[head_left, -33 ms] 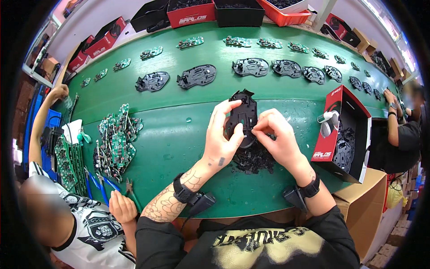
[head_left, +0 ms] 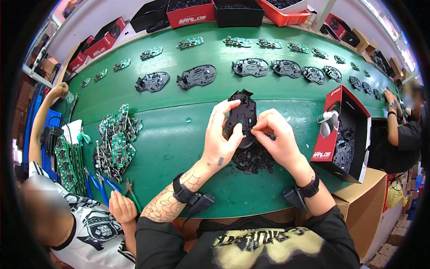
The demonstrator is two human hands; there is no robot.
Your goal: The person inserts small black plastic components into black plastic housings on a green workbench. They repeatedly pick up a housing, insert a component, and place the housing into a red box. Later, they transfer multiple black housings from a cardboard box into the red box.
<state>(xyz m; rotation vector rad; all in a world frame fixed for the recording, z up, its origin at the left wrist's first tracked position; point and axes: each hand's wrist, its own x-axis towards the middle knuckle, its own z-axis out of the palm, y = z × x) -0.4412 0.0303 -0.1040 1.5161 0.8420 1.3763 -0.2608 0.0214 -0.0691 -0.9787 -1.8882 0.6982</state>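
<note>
A black plastic computer-mouse base shell is held upright in front of me, its inner ribs and posts facing up. My left hand grips it along the left side, with the thumb on its lower part. My right hand is closed in a pinch at the shell's lower right edge; whatever sits between those fingertips is too small to make out. Just below the shell lies a heap of small black plastic pieces, partly covered by my hands.
Mouse base shells and green circuit boards stand in two rows across the green table. A circuit-board pile and pliers lie left. A red-and-black box of parts is right. A co-worker's hand rests at left.
</note>
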